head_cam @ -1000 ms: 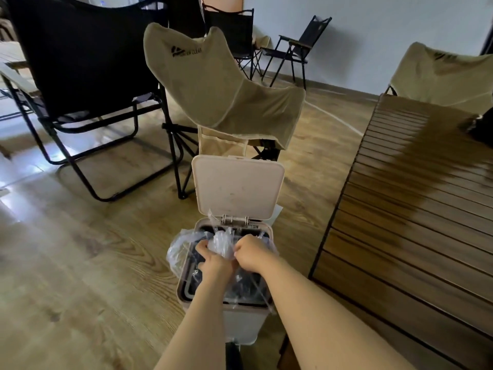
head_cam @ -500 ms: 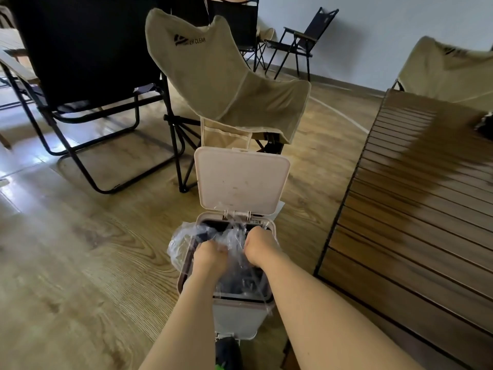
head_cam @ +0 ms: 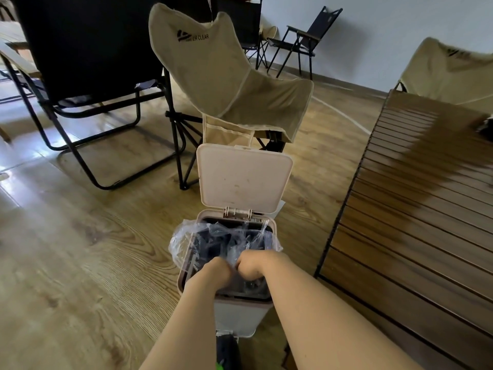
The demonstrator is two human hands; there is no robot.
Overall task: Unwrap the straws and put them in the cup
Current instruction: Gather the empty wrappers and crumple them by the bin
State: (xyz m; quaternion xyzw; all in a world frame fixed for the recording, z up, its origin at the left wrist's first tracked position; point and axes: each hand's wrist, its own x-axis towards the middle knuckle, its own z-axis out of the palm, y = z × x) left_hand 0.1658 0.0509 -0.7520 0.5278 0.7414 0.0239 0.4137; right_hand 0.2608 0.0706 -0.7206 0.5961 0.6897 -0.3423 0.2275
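Both my hands reach down into an open beige pedal bin point(head_cam: 192, 252) on the floor. My left hand point(head_cam: 216, 271) and my right hand point(head_cam: 253, 265) sit knuckles up, side by side, at the bin's near edge. Their fingers curl down into crumpled clear plastic wrappers point(head_cam: 234, 240) that rise from between them. The fingertips are hidden inside the bin. The bin's lid point(head_cam: 244, 177) stands upright behind. No straws or cup are in view.
A slatted wooden table point(head_cam: 416, 209) fills the right side, with a blurred dark object point(head_cam: 486, 129) at its far edge. A beige folding chair point(head_cam: 226, 76) stands right behind the bin and a black chair point(head_cam: 88, 57) to the left. Wooden floor lies all around.
My hands, which held a wad of clear plastic above the bin, have pushed it down inside and shifted toward the bin's near edge.
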